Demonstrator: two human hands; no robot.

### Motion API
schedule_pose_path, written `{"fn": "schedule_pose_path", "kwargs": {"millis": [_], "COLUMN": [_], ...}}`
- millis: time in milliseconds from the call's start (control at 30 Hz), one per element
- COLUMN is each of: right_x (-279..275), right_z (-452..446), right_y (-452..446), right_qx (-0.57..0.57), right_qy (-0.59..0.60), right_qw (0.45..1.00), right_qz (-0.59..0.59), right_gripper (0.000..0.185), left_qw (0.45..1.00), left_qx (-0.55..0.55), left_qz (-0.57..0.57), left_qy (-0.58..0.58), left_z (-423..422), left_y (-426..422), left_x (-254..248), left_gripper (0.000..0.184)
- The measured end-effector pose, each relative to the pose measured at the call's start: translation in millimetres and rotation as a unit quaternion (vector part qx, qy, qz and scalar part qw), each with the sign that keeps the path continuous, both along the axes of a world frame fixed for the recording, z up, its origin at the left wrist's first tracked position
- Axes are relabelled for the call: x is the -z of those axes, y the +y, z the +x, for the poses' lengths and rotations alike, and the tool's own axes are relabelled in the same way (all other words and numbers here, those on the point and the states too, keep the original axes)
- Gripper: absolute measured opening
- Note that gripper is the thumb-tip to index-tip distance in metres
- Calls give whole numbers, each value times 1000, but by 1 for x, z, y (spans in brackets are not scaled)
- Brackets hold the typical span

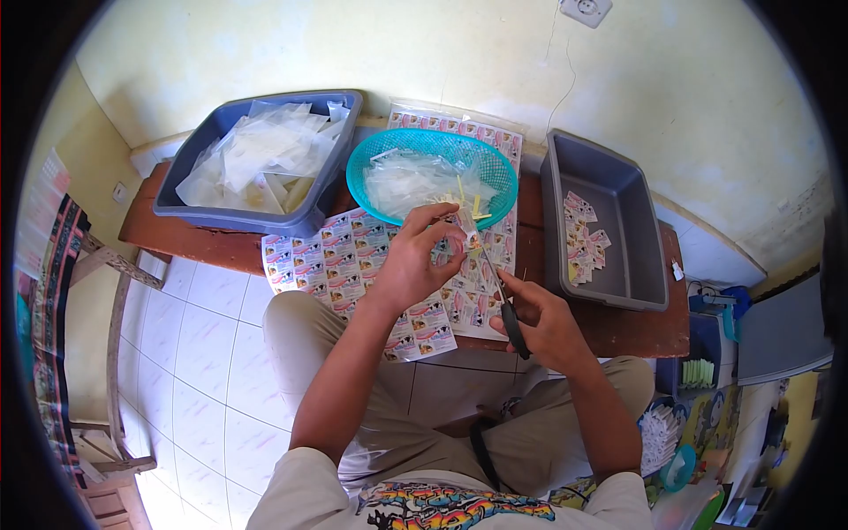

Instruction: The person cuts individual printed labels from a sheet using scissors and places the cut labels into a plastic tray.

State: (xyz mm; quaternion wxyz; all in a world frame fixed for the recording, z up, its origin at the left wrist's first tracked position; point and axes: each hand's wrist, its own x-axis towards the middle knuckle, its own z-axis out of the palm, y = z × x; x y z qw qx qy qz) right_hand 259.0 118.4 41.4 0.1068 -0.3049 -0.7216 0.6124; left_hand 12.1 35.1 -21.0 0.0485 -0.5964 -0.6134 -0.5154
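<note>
My left hand [415, 267] pinches a small printed label [473, 238] between thumb and fingers, above the front of the table. In my right hand [549, 325] is a pair of scissors [511, 320] with black handles, its blades pointing up to the label. Whether the blades are parted is too small to tell. Below both hands lie sheets of printed labels [336, 256], partly hanging over the table edge. Just beyond my left hand stands a teal mesh basket [356, 181] with clear plastic pieces [402, 181] and some yellowish strips in it.
On the left of the brown table [199, 237] stands a blue-grey tub [256, 219] heaped with plastic bags [274, 150]. A grey tub [618, 296] on the right holds cut labels [583, 243]. Behind the table is a wall [459, 53]. My legs are under the table's front edge.
</note>
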Motion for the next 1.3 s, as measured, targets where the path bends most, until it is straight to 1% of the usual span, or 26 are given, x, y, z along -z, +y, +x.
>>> {"fn": "schedule_pose_path", "kwargs": {"millis": [167,300,367,1167,1300], "right_x": [-3,-5,-5,-6,-5], "right_z": [-2,-2,-3,-2,-1], "right_y": [-3,-3,-4,-5,-4], "right_qx": [14,10,16,1,-8], "right_qy": [19,4,16,16,5], "right_qw": [999,999,999,998,999], "right_qz": [-35,-42,-45,-56,-37], "right_gripper": [79,79,80,80,80], "left_qw": [1000,1000,1000,1000,1000], "left_qx": [4,13,13,7,5], "left_qz": [0,3,4,-1,1], "left_qy": [-2,-5,-5,-14,-15], "left_z": [1,1,1,0,-1], "left_y": [0,-1,-2,-4,-4], "left_x": [0,0,0,1,1], "left_gripper": [35,35,36,38,39]}}
